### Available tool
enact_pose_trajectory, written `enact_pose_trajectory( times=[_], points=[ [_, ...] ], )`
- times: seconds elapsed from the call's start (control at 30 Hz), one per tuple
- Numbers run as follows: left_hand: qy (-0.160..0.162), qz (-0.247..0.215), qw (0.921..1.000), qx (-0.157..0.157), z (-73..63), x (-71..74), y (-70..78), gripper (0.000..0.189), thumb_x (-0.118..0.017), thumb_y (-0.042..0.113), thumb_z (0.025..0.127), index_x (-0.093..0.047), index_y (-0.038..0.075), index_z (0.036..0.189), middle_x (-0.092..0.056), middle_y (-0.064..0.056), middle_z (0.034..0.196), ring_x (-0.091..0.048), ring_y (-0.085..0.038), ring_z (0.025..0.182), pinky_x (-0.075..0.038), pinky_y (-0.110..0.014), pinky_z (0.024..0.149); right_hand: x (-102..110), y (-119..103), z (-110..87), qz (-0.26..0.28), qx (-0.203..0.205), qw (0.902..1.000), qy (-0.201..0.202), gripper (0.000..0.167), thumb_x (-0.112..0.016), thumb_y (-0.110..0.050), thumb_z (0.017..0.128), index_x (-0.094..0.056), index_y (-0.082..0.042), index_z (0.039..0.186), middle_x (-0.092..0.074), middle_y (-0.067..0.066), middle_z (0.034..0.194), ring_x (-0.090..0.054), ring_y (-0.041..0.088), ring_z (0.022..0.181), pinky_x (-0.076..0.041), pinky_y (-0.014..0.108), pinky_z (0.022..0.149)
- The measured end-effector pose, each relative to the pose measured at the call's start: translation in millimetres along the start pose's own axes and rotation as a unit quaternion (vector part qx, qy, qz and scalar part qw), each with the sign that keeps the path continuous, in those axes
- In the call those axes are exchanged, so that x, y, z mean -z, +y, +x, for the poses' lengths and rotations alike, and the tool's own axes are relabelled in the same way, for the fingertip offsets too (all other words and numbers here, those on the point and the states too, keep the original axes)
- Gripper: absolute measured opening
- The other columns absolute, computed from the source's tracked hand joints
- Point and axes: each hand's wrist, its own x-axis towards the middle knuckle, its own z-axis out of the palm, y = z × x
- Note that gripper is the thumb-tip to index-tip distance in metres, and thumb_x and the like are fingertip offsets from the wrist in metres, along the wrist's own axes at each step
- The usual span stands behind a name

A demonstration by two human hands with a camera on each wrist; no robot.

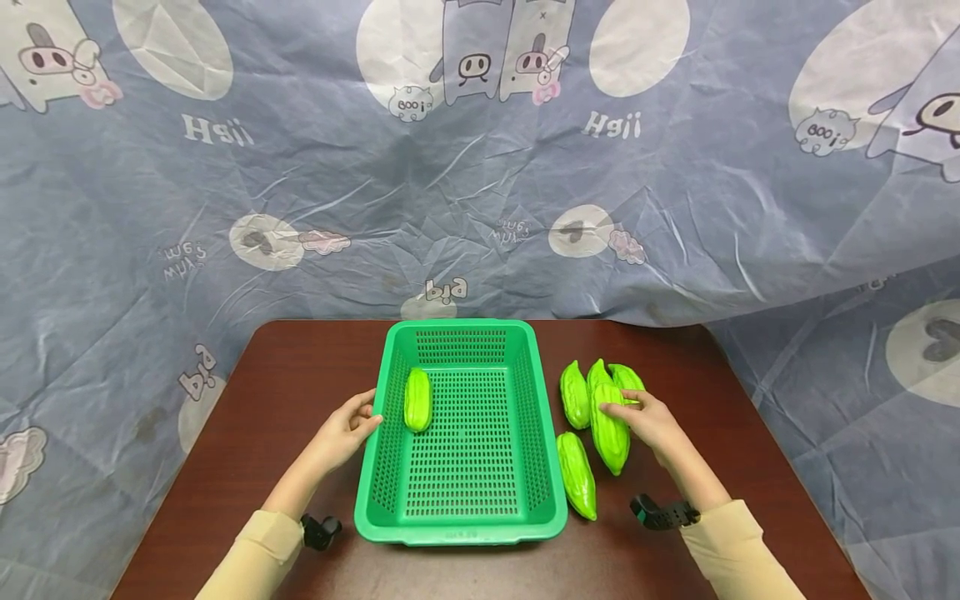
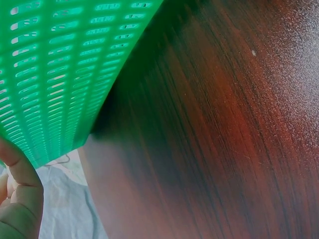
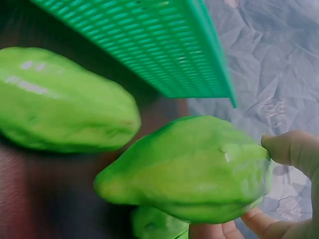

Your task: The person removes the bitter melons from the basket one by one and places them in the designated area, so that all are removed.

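Observation:
My right hand pinches a light-green ridged gourd near its far end, to the right of a green plastic basket. In the right wrist view, thumb and fingers hold the blunt end of that gourd, its narrow end pointing left. My left hand grips the basket's left rim, thumb at the edge. One gourd lies inside the basket, on the left of its floor. Around the right hand, several similar gourds lie on the table, one of them nearer the front.
The perforated basket stands in the middle of a dark brown wooden table. Behind and at both sides hangs a grey-blue printed cloth. Each wrist wears a black strapped device, such as the right one.

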Motion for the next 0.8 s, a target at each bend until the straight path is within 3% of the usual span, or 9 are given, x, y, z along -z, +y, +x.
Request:
enact_pose_trajectory(
  times=[0.33,0.53,0.8],
  points=[
    [0.001,0.001,1.0000,0.000,0.8,-0.9,-0.4,0.059,-0.057,0.017,0.102,-0.031,0.003,0.153,-0.050,-0.016,0.116,-0.057,-0.019,0.094,-0.047,-0.030,0.072,-10,30,-1.2,-0.039,-0.017,0.9990,-0.013,0.086,-0.062,-0.048,0.094,-0.028,0.009,0.149,-0.035,0.037,0.146,-0.039,0.052,0.132,-0.041,0.060,0.102],
    [0.006,-0.001,1.0000,0.000,1.8,-2.2,0.2,0.058,-0.057,0.014,0.101,-0.033,0.003,0.153,-0.050,-0.014,0.112,-0.053,-0.017,0.086,-0.044,-0.027,0.068,-16,42,-2.4,-0.030,-0.013,0.9994,-0.008,0.081,-0.064,-0.041,0.094,-0.032,0.013,0.145,-0.043,0.037,0.138,-0.050,0.048,0.122,-0.049,0.052,0.094],
    [0.005,-0.001,1.0000,-0.001,1.3,-1.5,-0.7,0.058,-0.057,0.016,0.102,-0.033,0.003,0.153,-0.050,-0.014,0.112,-0.053,-0.017,0.085,-0.044,-0.027,0.068,-23,54,0.1,-0.005,-0.024,0.9996,-0.013,0.075,-0.068,-0.038,0.093,-0.037,0.013,0.139,-0.046,0.036,0.134,-0.056,0.045,0.116,-0.053,0.049,0.090]
  ],
)
